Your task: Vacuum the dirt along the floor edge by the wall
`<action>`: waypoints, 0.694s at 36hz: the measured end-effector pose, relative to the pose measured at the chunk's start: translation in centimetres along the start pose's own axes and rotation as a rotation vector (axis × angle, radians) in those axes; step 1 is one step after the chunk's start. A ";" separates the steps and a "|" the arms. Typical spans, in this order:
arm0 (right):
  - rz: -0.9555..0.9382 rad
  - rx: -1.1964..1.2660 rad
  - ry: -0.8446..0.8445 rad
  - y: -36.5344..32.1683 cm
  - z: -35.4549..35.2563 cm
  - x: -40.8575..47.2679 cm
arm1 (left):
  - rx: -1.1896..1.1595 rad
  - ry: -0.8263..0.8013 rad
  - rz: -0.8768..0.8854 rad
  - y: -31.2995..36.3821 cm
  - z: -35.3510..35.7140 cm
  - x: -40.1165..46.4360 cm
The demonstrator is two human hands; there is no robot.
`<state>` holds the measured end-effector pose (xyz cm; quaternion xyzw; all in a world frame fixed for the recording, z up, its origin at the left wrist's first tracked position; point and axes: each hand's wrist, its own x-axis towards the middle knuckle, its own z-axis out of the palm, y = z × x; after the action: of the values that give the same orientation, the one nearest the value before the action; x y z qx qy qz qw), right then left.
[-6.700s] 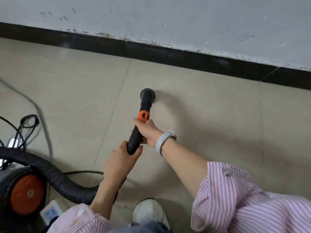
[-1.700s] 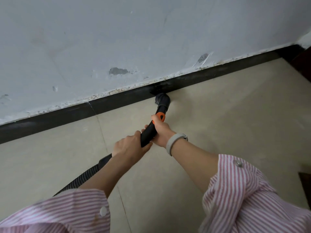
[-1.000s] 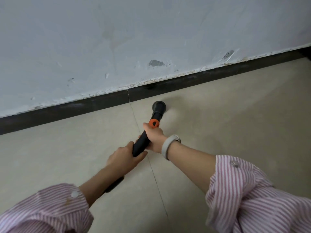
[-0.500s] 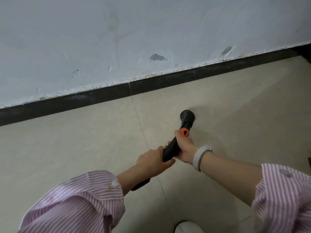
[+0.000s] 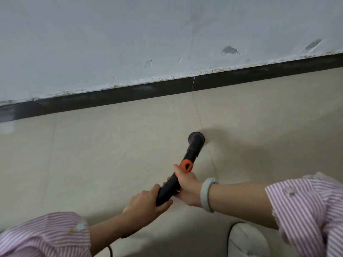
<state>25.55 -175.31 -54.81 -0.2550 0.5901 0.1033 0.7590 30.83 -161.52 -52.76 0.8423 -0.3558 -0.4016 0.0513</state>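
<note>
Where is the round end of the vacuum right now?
In the head view the round nozzle sits on the beige floor right of centre, beside a tile seam and clearly short of the black baseboard.

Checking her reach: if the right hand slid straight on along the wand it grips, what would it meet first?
The right hand would meet the orange collar first; it looks already against it.

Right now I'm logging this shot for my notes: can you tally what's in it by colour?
Black: 2, the vacuum wand and the skirting strip.
Orange: 1, the collar on the wand.
Pink-striped: 2, the left sleeve and the right sleeve.
Grey: 1, the wristband.
White: 1, the shoe.
Total: 7.
</note>
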 end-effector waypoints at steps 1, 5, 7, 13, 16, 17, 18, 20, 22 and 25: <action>0.015 -0.028 -0.014 1.0 0.9 0.1 | -0.010 0.006 -0.023 -1.2 0.3 -0.8; 0.053 -0.145 -0.058 5.0 4.7 0.5 | -0.094 -0.021 -0.130 -5.6 0.9 -3.7; 0.077 -0.204 -0.079 6.6 6.4 0.6 | -0.122 -0.017 -0.172 -7.6 1.0 -4.9; 0.119 -0.337 -0.139 10.4 12.0 1.3 | -0.128 0.044 -0.306 -12.7 0.5 -8.1; 0.129 -0.392 -0.162 12.0 14.6 1.1 | -0.133 0.072 -0.374 -14.9 0.3 -9.7; 0.140 -0.411 -0.179 12.4 15.3 0.9 | -0.146 0.080 -0.394 -15.6 0.4 -10.2; 0.147 -0.435 -0.195 12.9 15.9 0.9 | -0.156 0.091 -0.411 -16.2 0.5 -10.8; 0.143 -0.487 -0.213 13.7 17.0 1.0 | -0.166 0.114 -0.439 -17.0 0.7 -11.6; 0.142 -0.466 -0.230 14.2 17.8 1.0 | -0.162 0.136 -0.456 -17.7 0.6 -12.1; 0.152 -0.443 -0.251 14.4 18.3 1.0 | -0.122 0.133 -0.467 -18.0 0.2 -12.2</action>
<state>34.72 -153.91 -56.42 -0.3550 0.4717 0.3176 0.7421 35.60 -140.34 -51.80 0.9216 -0.1222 -0.3671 0.0311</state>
